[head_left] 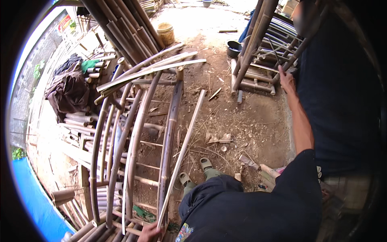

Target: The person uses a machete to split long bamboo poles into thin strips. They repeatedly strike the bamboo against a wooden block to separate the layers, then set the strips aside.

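At the lower edge, my left hand [149, 232] is closed around the near end of a long pale bamboo strip [188, 137]. The strip slants up and away, beside a curved bamboo frame [138, 133] with several bent poles and thin rungs. My right arm reaches out to the far right. There my right hand [286, 80] is closed on a thin dark tool [276, 56], pointing up and away; its kind is too small to tell. Just past it stands a bamboo rack [254, 74]. Several split bamboo strips [153, 68] lie across the frame's far end.
Thick bamboo poles [121, 30] lean at the far left, near a yellowish bucket [165, 33]. A black basin [234, 49] sits by the rack. Dark cloth [70, 90] lies over stacked bamboo at left. Chips and offcuts litter the dirt floor [258, 121]; my sandals [205, 163] rest on it.
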`<action>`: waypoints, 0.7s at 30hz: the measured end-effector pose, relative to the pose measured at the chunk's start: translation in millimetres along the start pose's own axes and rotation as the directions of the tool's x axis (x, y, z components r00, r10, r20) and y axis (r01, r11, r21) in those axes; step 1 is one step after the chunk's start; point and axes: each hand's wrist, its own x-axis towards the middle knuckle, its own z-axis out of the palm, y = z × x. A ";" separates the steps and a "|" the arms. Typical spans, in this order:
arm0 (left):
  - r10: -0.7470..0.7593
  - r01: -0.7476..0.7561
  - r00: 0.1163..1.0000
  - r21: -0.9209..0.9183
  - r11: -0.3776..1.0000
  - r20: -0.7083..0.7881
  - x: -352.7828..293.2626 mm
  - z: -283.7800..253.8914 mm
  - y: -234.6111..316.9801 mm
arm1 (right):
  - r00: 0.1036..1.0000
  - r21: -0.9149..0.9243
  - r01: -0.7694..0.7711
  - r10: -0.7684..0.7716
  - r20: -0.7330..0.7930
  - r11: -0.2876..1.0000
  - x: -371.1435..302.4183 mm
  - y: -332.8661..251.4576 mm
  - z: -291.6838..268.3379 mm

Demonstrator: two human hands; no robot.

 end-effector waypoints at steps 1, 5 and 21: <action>0.084 -0.084 0.996 0.007 0.996 0.007 35.6 12.0 5.8 | 0.995 0.006 0.038 -0.038 0.094 0.999 -17.0 -21.4 11.0; 0.151 -0.147 0.989 -0.195 0.970 0.005 162.8 77.5 74.3 | 0.858 0.134 0.415 -0.436 0.273 0.900 -161.0 -88.3 76.8; 0.412 -0.414 0.910 -0.092 0.906 -0.038 194.8 210.7 202.5 | 0.408 0.339 0.843 -0.907 0.103 0.418 -242.2 -114.1 92.6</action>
